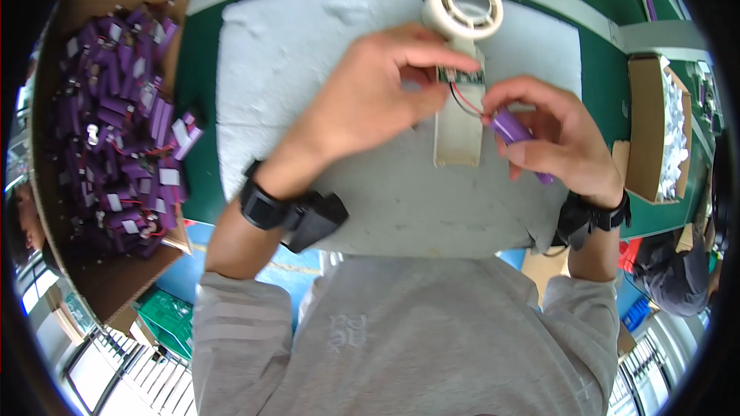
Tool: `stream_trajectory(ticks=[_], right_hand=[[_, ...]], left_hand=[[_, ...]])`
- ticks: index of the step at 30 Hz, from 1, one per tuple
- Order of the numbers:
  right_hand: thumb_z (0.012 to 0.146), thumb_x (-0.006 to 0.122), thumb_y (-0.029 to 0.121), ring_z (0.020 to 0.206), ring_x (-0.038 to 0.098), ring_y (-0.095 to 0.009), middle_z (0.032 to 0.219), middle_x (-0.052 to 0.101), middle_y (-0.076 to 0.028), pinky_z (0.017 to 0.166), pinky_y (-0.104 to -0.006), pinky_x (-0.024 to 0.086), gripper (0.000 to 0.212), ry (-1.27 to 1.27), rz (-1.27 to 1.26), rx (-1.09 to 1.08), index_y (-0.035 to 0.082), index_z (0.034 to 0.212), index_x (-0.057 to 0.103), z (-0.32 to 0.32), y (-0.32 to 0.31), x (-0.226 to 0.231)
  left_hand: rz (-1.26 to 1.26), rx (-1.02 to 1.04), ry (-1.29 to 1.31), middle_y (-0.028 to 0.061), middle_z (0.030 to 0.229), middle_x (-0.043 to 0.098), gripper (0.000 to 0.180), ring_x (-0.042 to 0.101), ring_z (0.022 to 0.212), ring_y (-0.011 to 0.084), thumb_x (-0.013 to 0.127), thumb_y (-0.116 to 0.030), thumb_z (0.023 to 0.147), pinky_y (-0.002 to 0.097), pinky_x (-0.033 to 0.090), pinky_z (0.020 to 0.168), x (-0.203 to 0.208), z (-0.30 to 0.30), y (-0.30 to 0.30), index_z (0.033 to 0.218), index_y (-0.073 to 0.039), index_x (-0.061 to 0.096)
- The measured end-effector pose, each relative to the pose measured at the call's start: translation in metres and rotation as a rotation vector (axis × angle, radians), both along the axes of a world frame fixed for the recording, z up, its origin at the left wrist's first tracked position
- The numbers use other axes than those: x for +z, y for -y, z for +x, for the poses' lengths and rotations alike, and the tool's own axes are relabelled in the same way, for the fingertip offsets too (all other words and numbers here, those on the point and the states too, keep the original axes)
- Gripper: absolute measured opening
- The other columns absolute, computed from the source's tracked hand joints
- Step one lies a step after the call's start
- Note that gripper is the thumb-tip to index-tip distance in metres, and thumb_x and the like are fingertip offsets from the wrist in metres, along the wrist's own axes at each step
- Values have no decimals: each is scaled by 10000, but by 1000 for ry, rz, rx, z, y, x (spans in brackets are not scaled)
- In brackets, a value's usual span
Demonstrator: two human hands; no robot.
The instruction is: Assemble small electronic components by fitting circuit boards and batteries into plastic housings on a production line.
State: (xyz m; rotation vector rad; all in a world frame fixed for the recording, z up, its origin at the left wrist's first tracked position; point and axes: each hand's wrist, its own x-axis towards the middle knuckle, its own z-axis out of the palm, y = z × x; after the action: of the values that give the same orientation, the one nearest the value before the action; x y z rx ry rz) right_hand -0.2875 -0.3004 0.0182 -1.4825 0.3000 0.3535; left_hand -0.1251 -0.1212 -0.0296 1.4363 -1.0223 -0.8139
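Note:
A cream-white handheld fan housing (458, 145) lies with its round head away from me and its handle opened. A small green circuit board (472, 77) sits in the upper handle. My left hand (378, 88) grips the housing at the board, its index finger across the neck and its thumb at the side. A purple cylindrical battery (510, 128) is held in my right hand (559, 135), just right of the handle. Thin red and black wires (465, 100) run from the battery to the board. My left fingers partly cover the board.
At left, a cardboard box (181, 38) holds many purple batteries with wires. White foam sheet (262, 54) and a grey mat (401, 208) lie under the work on a green table (202, 177). Another cardboard box (644, 123) with small white pieces stands at right.

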Motion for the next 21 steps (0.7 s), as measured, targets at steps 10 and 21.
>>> stream_trajectory(ticks=[10,21], right_hand=[[790,709,101,938,674,-274,1221,547,-142,709,-327,593,583,23,395,-34,-41,1299,462,-6,9,-4],[609,882,276,917,667,-280,1247,565,-200,810,-332,564,987,-11,385,-133,-82,1386,389,-4,15,1]], left_hand=[[4,112,200,111,960,661,327,680,812,233,668,40,726,295,562,717,5,-14,0,1018,-92,729],[-47,74,401,155,1030,671,365,692,816,233,757,29,681,288,566,704,4,-5,0,1026,-89,741]])
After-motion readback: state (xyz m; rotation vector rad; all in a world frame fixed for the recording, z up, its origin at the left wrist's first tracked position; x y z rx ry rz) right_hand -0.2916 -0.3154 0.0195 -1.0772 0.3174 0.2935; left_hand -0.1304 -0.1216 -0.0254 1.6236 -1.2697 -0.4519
